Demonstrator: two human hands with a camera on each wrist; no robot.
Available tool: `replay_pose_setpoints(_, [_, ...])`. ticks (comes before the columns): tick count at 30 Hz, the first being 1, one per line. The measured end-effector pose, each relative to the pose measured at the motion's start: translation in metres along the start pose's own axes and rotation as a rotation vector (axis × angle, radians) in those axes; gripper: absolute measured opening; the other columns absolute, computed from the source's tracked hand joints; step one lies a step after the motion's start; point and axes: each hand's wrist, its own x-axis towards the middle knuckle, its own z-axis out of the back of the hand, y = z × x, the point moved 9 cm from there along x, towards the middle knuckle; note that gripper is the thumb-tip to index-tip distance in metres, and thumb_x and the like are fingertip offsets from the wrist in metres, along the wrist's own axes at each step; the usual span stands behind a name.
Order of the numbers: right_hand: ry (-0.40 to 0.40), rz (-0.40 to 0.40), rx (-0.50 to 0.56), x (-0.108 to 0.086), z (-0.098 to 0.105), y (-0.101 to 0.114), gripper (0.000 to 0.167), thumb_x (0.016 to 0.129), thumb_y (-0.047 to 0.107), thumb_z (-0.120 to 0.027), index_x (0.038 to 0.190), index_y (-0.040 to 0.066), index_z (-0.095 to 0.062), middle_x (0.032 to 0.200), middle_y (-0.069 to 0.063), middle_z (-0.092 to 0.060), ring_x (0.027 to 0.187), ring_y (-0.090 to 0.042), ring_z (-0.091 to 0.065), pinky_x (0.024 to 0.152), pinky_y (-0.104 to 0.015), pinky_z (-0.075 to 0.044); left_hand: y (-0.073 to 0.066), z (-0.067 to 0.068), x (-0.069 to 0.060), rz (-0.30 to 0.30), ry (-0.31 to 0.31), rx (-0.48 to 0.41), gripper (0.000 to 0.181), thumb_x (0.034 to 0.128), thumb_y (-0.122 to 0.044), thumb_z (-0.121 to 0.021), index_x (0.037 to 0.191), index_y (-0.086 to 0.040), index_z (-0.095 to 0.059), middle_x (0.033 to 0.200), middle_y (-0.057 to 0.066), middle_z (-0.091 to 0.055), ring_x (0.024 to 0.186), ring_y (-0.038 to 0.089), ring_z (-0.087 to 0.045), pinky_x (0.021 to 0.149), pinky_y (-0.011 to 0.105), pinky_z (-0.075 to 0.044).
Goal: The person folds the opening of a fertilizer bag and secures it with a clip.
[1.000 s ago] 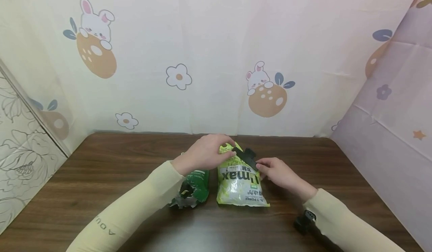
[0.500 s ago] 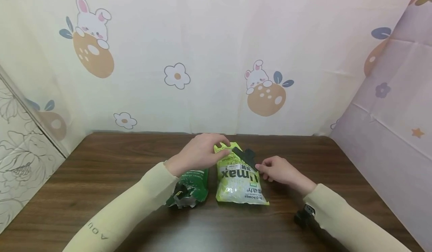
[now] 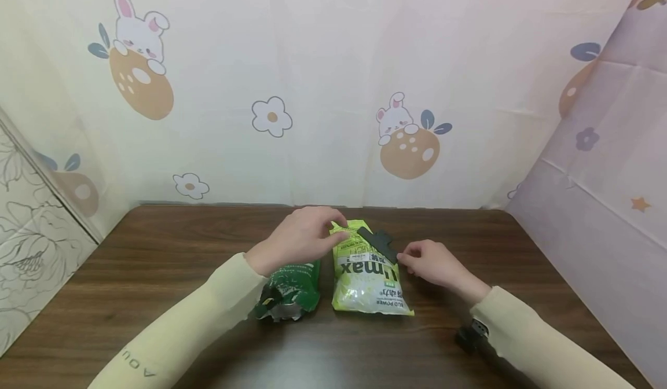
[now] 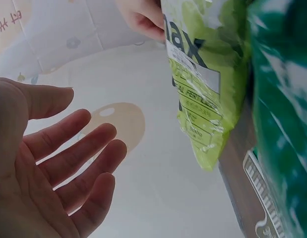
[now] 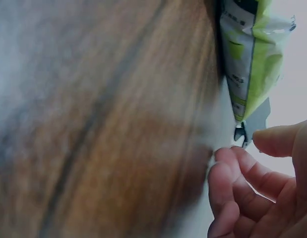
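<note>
A yellow-green and white fertilizer bag [image 3: 367,285] lies on the table, with a black bag clip [image 3: 379,244] slanting across its upper right corner. My left hand [image 3: 299,235] hovers left of the bag's top, fingers loosely bent, holding nothing; in the left wrist view its palm [image 4: 54,153] is apart from the bag. My right hand [image 3: 435,264] is just right of the clip's lower end. In the right wrist view its thumb [image 5: 277,140] and index fingertip lie very near the clip's end, with a gap between them. The clip's underside is hidden.
A green bag [image 3: 296,293] with a torn, crumpled near end lies left of the yellow-green one, partly under my left arm. Beside it is a white ridged strip [image 4: 265,193]. A printed curtain [image 3: 323,146] stands behind the table. A black device [image 3: 471,336] sits at my right wrist.
My left hand has drawn off the clip toward the left. My right hand has eased slightly away from the clip's end. The clip stays on the bag.
</note>
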Motion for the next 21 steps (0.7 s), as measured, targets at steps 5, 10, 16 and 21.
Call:
replay_pose_setpoints(5, [-0.088, 0.058, -0.087, -0.008, 0.015, 0.007, 0.019, 0.096, 0.03, -0.065, 0.101, 0.013, -0.072, 0.072, 0.0, -0.06, 0.068, -0.019, -0.054, 0.061, -0.034, -0.044, 0.007, 0.004, -0.008, -0.002, -0.01, 0.074, 0.017, 0.0968, -0.035, -0.064, 0.107, -0.023, -0.071, 0.097, -0.013, -0.068, 0.085, 0.005, -0.06, 0.076, 0.029, -0.05])
replay_pose_setpoints(10, [-0.189, 0.126, -0.13, -0.019, 0.03, 0.023, 0.019, 0.095, 0.027, -0.067, 0.106, 0.013, -0.07, 0.087, -0.001, -0.066, 0.077, -0.02, -0.057, 0.068, -0.039, -0.05, 0.017, 0.006, -0.02, 0.041, -0.02, 0.124, 0.014, 0.096, -0.036, -0.065, 0.101, -0.025, -0.072, 0.094, -0.014, -0.068, 0.086, 0.006, -0.062, 0.076, 0.031, -0.051])
replay_pose_setpoints(16, [-0.302, 0.206, -0.184, -0.033, 0.038, 0.048, 0.023, 0.093, 0.026, -0.068, 0.11, 0.01, -0.07, 0.106, -0.007, -0.068, 0.097, -0.029, -0.062, 0.082, -0.05, -0.051, 0.028, 0.006, -0.037, 0.13, -0.044, 0.192, 0.026, 0.0942, -0.041, -0.065, 0.106, -0.019, -0.073, 0.103, -0.005, -0.071, 0.097, 0.016, -0.064, 0.079, 0.037, -0.053])
replay_pose_setpoints(21, [-0.344, 0.233, -0.219, -0.044, 0.037, 0.066, 0.035, 0.093, 0.032, -0.068, 0.119, 0.008, -0.068, 0.119, -0.011, -0.065, 0.113, -0.032, -0.056, 0.09, -0.054, -0.047, 0.03, 0.009, -0.05, 0.135, -0.102, 0.262, 0.037, 0.0933, -0.046, -0.065, 0.113, -0.015, -0.071, 0.112, 0.0, -0.069, 0.103, 0.021, -0.06, 0.083, 0.04, -0.051])
